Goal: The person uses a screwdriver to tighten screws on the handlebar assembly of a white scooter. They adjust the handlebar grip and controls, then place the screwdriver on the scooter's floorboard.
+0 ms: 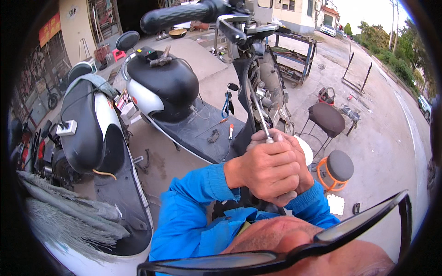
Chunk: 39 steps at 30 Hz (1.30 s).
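A long metal-shafted tool (261, 115), perhaps a screwdriver, reaches up beside the opened front of an electric scooter; its handle end is hidden in my hands and its far tip is hard to make out. My left hand (271, 170) is closed around its near end. Behind it, my right hand (299, 155) is partly covered, with fingers curled at the shaft's base. Exposed wiring and connectors (264, 95) sit inside the scooter's front. On the footboard (186, 132) lie an orange-handled tool (231, 131) and a small dark part (213, 136). Keys (227, 105) hang on a blue cord nearby.
A hammer (161, 61) rests on the scooter's black seat (165, 86). Another scooter (81, 131) stands left, bearing a power strip (66, 128) and grey cloth (69, 214). Two stools (326, 119) (340, 165) stand right, a metal shelf rack (292, 57) behind.
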{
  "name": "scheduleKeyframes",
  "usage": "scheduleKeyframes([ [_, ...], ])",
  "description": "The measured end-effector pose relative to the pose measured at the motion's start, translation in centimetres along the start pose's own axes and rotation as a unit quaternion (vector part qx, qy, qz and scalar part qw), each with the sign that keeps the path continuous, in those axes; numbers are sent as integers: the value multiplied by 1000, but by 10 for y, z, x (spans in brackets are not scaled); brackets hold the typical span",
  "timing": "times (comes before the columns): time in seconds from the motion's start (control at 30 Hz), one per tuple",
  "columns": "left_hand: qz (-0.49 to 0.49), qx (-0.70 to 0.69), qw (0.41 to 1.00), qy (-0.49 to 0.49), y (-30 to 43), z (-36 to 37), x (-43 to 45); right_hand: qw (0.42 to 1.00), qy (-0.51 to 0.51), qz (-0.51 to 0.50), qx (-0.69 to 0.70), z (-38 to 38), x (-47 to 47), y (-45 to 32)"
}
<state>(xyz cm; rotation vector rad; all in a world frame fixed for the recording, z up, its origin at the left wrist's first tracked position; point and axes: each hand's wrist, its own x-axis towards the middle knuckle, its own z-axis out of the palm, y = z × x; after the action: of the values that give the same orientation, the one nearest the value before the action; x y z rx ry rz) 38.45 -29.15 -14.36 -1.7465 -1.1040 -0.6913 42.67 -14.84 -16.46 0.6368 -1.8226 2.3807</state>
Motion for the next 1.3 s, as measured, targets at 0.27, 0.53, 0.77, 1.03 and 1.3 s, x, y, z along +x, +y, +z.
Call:
scheduleKeyframes([
  [0.27, -284, 140, 943, 102, 21, -10, -63, 985, 66, -125, 102, 7, 23, 17],
  [0.53, -453, -149, 693, 540, -16, -89, -127, 932, -7, -233, -279, 12, 78, -7],
  [0.77, -460, -160, 643, 592, -107, -147, -205, 691, 52, -569, -443, 30, 173, -137],
  [1.03, -500, -192, 580, 614, -191, -137, -239, 829, -139, -226, -492, 101, 208, -165],
  [1.3, -496, -239, 581, 599, -229, -130, -254, 788, -186, -197, -553, 120, 230, -163],
])
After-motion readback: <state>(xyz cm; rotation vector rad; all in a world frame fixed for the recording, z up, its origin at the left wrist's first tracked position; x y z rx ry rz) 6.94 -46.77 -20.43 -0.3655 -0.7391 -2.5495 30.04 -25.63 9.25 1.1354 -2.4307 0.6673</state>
